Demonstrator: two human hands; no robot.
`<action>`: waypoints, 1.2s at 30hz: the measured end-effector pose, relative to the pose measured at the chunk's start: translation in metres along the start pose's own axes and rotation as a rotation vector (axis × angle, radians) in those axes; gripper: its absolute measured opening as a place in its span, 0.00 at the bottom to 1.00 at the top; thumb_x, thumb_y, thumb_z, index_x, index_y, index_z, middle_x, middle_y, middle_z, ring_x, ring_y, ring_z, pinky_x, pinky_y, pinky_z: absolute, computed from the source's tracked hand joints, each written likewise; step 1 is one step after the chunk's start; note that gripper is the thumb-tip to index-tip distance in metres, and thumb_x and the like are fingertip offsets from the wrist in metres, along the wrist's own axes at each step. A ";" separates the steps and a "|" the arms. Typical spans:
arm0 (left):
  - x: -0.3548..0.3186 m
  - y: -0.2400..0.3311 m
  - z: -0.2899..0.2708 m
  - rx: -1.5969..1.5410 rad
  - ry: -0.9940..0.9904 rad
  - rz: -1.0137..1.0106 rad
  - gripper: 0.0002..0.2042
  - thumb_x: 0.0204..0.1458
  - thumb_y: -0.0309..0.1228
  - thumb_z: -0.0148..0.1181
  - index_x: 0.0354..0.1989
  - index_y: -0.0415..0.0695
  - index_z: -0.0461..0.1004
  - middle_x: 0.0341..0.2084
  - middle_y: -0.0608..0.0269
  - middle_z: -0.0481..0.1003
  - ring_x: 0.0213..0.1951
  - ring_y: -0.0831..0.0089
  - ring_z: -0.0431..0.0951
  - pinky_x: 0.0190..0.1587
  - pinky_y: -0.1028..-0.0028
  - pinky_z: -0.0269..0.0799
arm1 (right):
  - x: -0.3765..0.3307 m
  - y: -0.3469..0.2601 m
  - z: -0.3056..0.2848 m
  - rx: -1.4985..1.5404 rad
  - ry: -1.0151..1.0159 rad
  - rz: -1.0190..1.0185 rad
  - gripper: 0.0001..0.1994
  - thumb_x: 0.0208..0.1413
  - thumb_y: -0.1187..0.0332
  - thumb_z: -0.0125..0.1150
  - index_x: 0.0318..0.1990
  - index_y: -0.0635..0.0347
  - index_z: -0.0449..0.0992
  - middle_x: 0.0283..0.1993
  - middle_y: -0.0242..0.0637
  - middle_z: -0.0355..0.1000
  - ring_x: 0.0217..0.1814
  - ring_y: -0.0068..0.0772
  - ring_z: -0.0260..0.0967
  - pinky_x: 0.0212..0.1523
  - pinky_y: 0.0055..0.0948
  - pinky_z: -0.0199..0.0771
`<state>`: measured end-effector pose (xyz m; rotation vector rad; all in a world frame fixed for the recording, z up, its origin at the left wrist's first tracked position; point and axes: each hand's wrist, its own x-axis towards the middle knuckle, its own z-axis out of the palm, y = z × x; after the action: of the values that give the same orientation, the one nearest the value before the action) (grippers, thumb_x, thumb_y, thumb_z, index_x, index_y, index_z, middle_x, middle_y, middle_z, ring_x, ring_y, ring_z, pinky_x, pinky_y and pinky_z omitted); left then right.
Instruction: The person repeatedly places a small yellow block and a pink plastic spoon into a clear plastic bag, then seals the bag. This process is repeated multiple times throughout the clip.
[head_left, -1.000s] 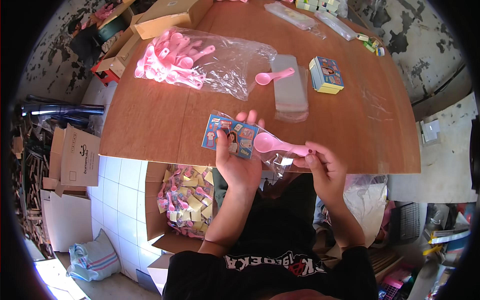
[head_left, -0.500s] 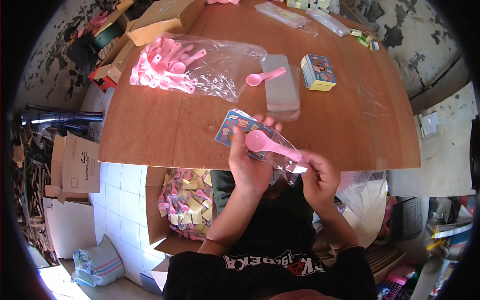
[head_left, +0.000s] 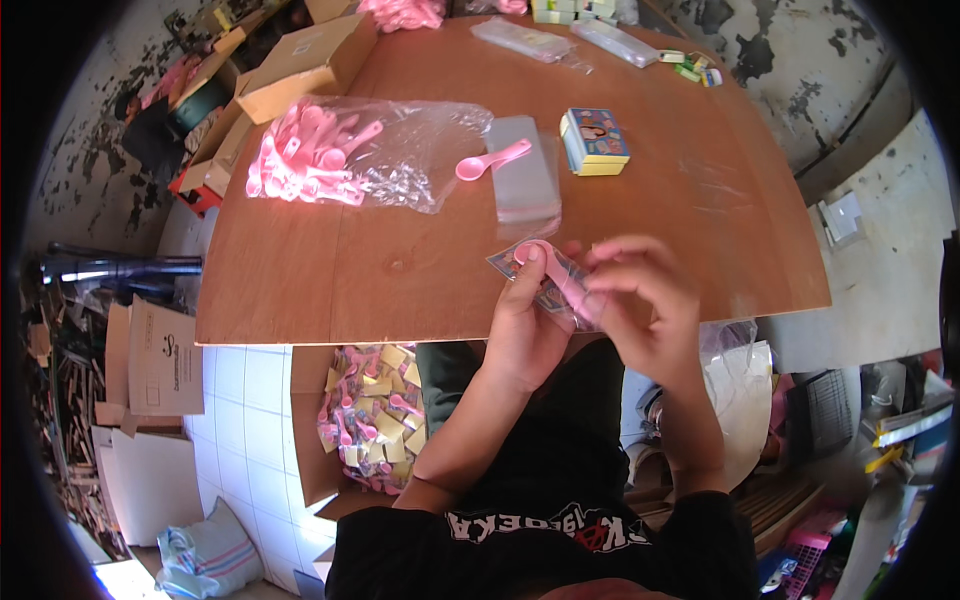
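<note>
1. Pink spoon (head_left: 568, 284): I see it with a printed card (head_left: 502, 262) in clear wrapping, tilted, its bowl toward the far left, just above the near edge of the table (head_left: 330, 280).
2. Left hand (head_left: 530, 335): clamped on this packet from below, thumb pressed over the bowl.
3. Right hand (head_left: 650, 305): fingers bent at the handle end; blur and overlap mean I cannot tell whether they pinch it or only touch.
4. Beyond the hands I have a stack of clear sleeves (head_left: 528, 195), a loose spoon (head_left: 494, 160) lying partly across it.
5. Card stack (head_left: 597, 142): right of the sleeves.
6. Clear bag (head_left: 415, 150): left of them, full of pink spoons at its left end.
7. Carton (head_left: 312, 430): below the table, holding many finished-looking packets.
</note>
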<state>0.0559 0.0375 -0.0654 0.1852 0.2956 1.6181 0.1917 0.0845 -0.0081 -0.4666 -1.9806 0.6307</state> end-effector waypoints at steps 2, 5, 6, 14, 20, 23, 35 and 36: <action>0.001 0.000 0.010 0.048 -0.085 -0.022 0.17 0.62 0.43 0.50 0.49 0.42 0.68 0.45 0.57 0.73 0.51 0.64 0.73 0.57 0.61 0.68 | 0.013 0.003 -0.009 0.135 0.081 0.015 0.06 0.47 0.77 0.63 0.34 0.63 0.77 0.38 0.41 0.74 0.40 0.32 0.72 0.43 0.27 0.70; -0.002 0.003 0.026 0.021 -0.056 -0.050 0.18 0.62 0.44 0.50 0.50 0.42 0.67 0.47 0.57 0.72 0.53 0.64 0.72 0.58 0.61 0.68 | 0.031 -0.012 -0.015 0.188 0.178 0.143 0.04 0.49 0.76 0.63 0.33 0.64 0.76 0.34 0.38 0.75 0.37 0.26 0.72 0.41 0.25 0.70; 0.000 0.002 0.018 -0.029 -0.037 -0.076 0.19 0.62 0.45 0.49 0.51 0.43 0.66 0.49 0.57 0.70 0.56 0.62 0.69 0.61 0.60 0.63 | 0.039 -0.010 -0.020 0.067 0.200 0.077 0.03 0.51 0.76 0.62 0.33 0.65 0.76 0.31 0.34 0.75 0.36 0.21 0.71 0.40 0.23 0.69; -0.010 -0.004 0.015 0.528 0.184 0.585 0.28 0.59 0.30 0.54 0.66 0.40 0.53 0.62 0.56 0.57 0.65 0.61 0.56 0.68 0.60 0.48 | 0.082 0.007 -0.029 -0.083 0.031 0.075 0.02 0.50 0.73 0.60 0.30 0.61 0.77 0.24 0.37 0.76 0.25 0.29 0.76 0.26 0.27 0.72; 0.002 0.031 0.041 1.477 -0.129 1.012 0.30 0.49 0.26 0.63 0.62 0.36 0.60 0.59 0.45 0.60 0.62 0.57 0.61 0.63 0.62 0.56 | 0.080 -0.013 -0.025 -0.146 -0.095 0.109 0.04 0.51 0.73 0.62 0.31 0.64 0.77 0.29 0.34 0.75 0.29 0.22 0.71 0.35 0.23 0.71; 0.014 0.041 0.049 1.408 -0.246 0.947 0.25 0.48 0.27 0.65 0.56 0.36 0.67 0.49 0.46 0.70 0.54 0.56 0.71 0.57 0.64 0.64 | 0.078 -0.020 -0.020 -0.119 -0.161 0.143 0.04 0.52 0.72 0.61 0.32 0.64 0.77 0.28 0.34 0.74 0.27 0.21 0.70 0.32 0.23 0.70; -0.009 0.046 0.061 1.249 -0.081 0.591 0.09 0.60 0.24 0.54 0.41 0.30 0.77 0.25 0.62 0.78 0.26 0.83 0.74 0.28 0.84 0.69 | 0.061 -0.030 -0.020 -0.357 -0.045 -0.257 0.05 0.44 0.72 0.66 0.29 0.56 0.77 0.36 0.32 0.70 0.36 0.35 0.69 0.33 0.32 0.70; -0.009 0.046 0.059 1.302 -0.107 0.671 0.08 0.59 0.22 0.54 0.40 0.30 0.77 0.24 0.62 0.78 0.24 0.83 0.74 0.27 0.83 0.70 | 0.062 -0.028 -0.020 -0.422 -0.056 -0.309 0.06 0.43 0.71 0.67 0.30 0.56 0.78 0.36 0.31 0.69 0.36 0.34 0.68 0.31 0.32 0.70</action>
<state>0.0307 0.0311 0.0053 1.4745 1.2787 1.8048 0.1792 0.1018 0.0597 -0.3833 -2.1861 0.0288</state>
